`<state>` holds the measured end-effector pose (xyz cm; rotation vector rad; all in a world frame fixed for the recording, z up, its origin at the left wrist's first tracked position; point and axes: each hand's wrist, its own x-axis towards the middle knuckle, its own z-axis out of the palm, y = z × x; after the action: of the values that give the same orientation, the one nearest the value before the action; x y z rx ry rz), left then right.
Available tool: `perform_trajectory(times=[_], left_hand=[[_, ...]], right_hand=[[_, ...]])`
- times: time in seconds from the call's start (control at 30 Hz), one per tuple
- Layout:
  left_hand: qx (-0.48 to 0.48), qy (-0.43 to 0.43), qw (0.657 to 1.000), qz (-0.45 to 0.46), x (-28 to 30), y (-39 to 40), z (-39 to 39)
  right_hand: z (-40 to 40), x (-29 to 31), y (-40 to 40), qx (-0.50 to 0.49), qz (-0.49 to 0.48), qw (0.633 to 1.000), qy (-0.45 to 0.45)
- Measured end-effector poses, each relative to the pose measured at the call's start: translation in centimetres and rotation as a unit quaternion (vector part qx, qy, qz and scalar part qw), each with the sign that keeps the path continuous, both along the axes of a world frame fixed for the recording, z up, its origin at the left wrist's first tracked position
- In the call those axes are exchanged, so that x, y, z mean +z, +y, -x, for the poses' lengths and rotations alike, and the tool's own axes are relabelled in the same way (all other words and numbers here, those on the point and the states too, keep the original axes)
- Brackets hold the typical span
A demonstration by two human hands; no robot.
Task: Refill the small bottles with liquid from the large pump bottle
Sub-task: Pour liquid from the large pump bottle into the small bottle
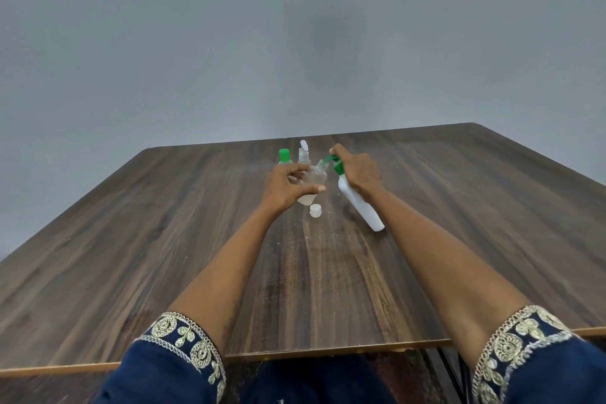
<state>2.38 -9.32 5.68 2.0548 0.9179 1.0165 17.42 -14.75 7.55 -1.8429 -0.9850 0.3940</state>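
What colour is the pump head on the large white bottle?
Green: the pump head on the large white bottle shows best in the head view.

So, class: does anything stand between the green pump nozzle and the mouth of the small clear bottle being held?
Nothing visible does. The left hand holds the uncapped clear bottle, its white cap lying on the table. The right hand tilts the white pump bottle, nozzle at the open mouth.
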Motion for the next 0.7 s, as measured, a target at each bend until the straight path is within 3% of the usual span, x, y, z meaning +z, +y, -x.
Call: perform_trajectory(times=[0.7], left_hand=[[-0.007, -0.009, 1.000, 0.008, 0.04, 0.18, -0.04]], right_hand=[[-0.66, 0.08, -0.02, 0.040, 0.005, 0.999, -0.025]])
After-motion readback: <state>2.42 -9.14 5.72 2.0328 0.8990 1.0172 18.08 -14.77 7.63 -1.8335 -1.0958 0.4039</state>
